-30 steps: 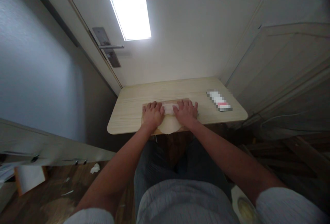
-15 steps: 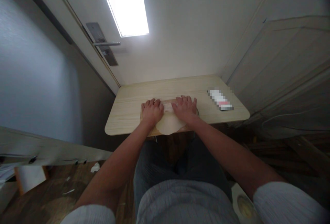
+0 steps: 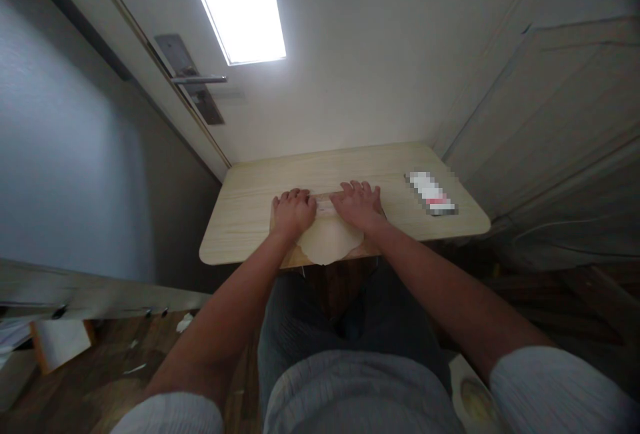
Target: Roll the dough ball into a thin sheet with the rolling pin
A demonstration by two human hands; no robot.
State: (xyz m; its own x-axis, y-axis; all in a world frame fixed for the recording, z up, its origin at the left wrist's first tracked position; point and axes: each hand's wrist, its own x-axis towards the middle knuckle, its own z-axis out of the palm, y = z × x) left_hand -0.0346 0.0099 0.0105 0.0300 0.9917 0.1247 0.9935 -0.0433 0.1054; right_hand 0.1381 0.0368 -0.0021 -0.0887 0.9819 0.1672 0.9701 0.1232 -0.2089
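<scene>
A thin pale dough sheet [image 3: 330, 242] with a rounded front edge lies on a brown board [image 3: 296, 258] and reaches the table's near edge. Across its far part runs a short pale bar, seemingly a rolling pin [image 3: 325, 207], showing only between my hands. My left hand [image 3: 295, 213] presses over its left part, fingers bent forward. Over the right part lies my right hand [image 3: 359, 205], its fingers reaching past the far side and its thumb pointing inward. Both palms cover the bar's ends, so their grip is partly hidden.
The small wood-grain table [image 3: 245, 204] stands against a white door with a metal handle [image 3: 200, 79]. A phone-like blurred item [image 3: 431, 193] lies at the table's right. A pale container [image 3: 473, 397] is low at my right. Paper scraps [image 3: 185, 323] lie on the floor at left.
My hands stay over the bar with little movement, and the right one sits slightly farther forward. More of the dough sheet shows between my wrists. The view has shifted slightly.
</scene>
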